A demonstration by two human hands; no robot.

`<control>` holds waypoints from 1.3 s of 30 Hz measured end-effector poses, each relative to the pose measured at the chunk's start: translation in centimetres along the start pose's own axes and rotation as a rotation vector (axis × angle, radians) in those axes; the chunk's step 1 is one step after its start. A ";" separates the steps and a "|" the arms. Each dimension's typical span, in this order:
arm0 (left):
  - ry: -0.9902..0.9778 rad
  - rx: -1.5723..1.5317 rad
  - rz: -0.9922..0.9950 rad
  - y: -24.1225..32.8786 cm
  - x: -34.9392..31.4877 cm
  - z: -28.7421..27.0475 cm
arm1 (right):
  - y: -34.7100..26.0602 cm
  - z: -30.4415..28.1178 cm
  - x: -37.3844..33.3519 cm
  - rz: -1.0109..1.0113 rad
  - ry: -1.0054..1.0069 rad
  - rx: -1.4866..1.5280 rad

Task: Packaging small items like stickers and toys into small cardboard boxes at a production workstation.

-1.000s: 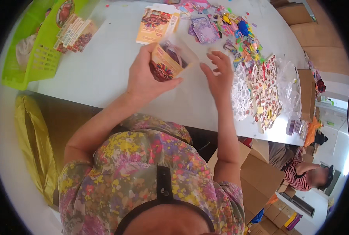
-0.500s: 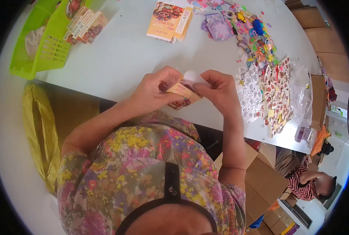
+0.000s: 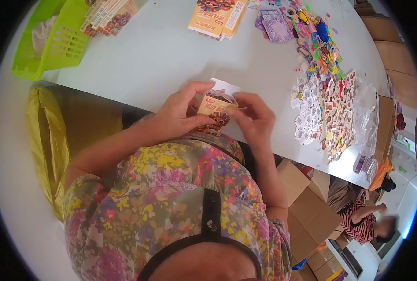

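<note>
A small yellow cardboard box (image 3: 213, 116) with a colourful picture on its front stands at the table's near edge, close to my body. Its white top flap is raised, and something dark and pale shows in the opening, too small to name. My left hand (image 3: 178, 112) grips the box from its left side, thumb across the front and index finger up by the flap. On the other side my right hand (image 3: 256, 117) pinches the box's upper right edge, the thumb on the front face.
Flat yellow boxes (image 3: 215, 21) lie at the far middle, more (image 3: 107, 21) beside a green basket (image 3: 63, 49). To the right are purple cards (image 3: 276, 28), small colourful trinkets (image 3: 323, 35), white labels (image 3: 307, 107) and picture packets (image 3: 339, 117). A person (image 3: 358, 220) is at lower right.
The box has turned more upright with its front toward me. Its flap stands raised and the contents show. My right hand has shifted down along the box's edge.
</note>
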State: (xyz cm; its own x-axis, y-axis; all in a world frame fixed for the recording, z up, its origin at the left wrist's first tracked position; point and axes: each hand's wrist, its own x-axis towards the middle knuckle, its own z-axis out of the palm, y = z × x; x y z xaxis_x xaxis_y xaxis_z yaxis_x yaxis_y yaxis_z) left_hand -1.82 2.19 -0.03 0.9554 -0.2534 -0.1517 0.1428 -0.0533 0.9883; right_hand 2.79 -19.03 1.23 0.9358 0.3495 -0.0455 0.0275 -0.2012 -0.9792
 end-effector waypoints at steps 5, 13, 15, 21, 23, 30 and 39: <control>0.000 0.042 0.128 -0.2 0.1 -0.1 | 1.7 1.2 -0.5 0.054 0.027 0.263; 0.201 0.351 0.489 -1.1 1.6 0.0 | 0.2 0.4 0.3 -0.123 0.075 -0.098; 0.243 0.373 0.537 -1.1 1.9 0.5 | -0.8 0.5 0.5 -0.063 0.087 -0.193; 0.152 0.024 0.325 0.2 2.7 -0.8 | -1.1 -1.3 1.9 -0.024 -0.153 -0.061; 0.123 -0.027 0.144 1.0 2.7 -1.2 | -1.2 -1.3 2.2 0.023 -0.169 -0.018; 0.109 -0.114 0.125 -0.3 2.7 -1.6 | -2.4 -1.3 2.1 0.175 -0.177 -0.145; -0.058 0.012 0.129 -0.7 -0.7 -0.7 | -0.7 -0.2 -0.6 -0.152 -0.153 -0.161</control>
State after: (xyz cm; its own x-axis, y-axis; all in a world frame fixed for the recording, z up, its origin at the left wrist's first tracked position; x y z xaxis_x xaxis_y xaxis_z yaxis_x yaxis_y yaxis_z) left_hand -2.41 3.08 -0.65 0.9490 -0.3145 -0.0242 0.0163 -0.0278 0.9995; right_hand 2.31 -19.24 1.99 0.8529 0.5188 0.0579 0.2305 -0.2748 -0.9335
